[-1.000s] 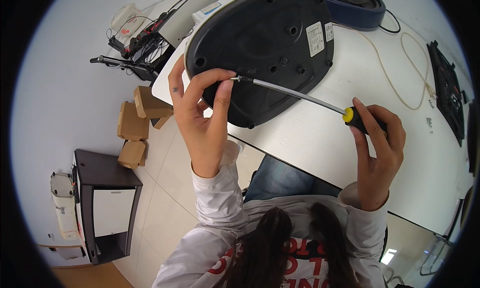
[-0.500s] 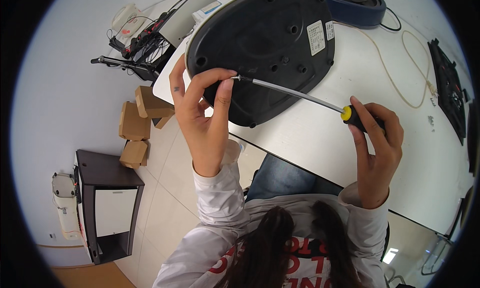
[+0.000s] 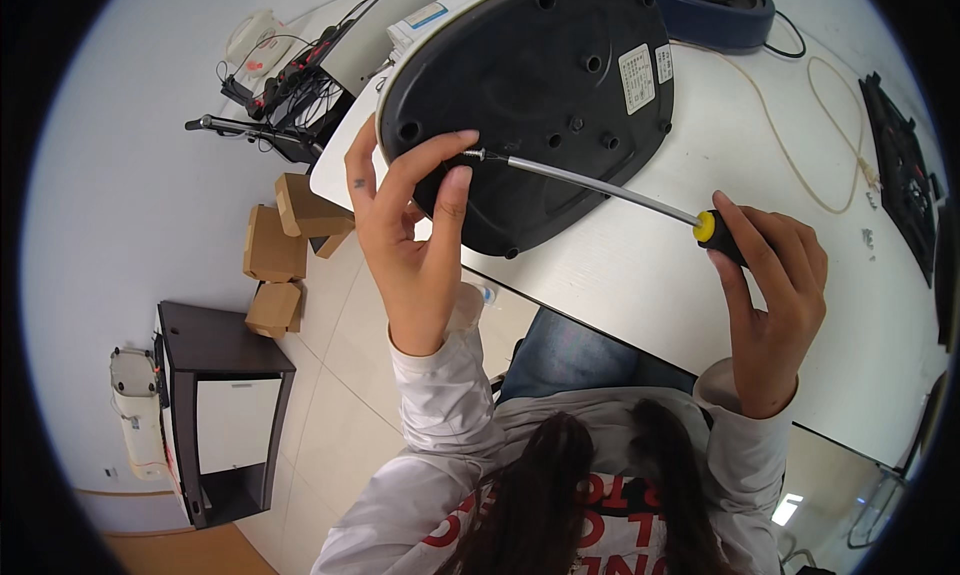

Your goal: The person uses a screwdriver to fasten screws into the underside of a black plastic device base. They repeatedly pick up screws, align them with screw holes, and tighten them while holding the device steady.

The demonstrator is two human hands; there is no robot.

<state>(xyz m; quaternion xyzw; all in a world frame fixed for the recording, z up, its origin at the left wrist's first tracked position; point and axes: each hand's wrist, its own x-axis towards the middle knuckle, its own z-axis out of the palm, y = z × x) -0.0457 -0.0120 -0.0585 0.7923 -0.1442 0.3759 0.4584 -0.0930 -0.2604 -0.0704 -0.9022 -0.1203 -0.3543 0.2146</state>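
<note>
A round appliance lies upside down on the white table (image 3: 620,275), its black base (image 3: 540,85) facing up with several screw holes and a white label. My right hand (image 3: 770,275) grips the black and yellow handle of a long screwdriver (image 3: 600,187). The metal shaft slants up to the left across the base. My left hand (image 3: 410,225) rests on the base's near left edge, with thumb and fingers pinching around the screwdriver tip, where a small screw shows.
A dark blue appliance part (image 3: 720,15) and a cream cable (image 3: 800,145) lie on the table's far side. A black object (image 3: 900,165) sits at the right. On the floor to the left are cardboard boxes (image 3: 275,260), a black cabinet (image 3: 215,405) and tangled cables (image 3: 290,75).
My left fingers have shifted slightly around the screwdriver tip. The right hand and the handle have barely moved.
</note>
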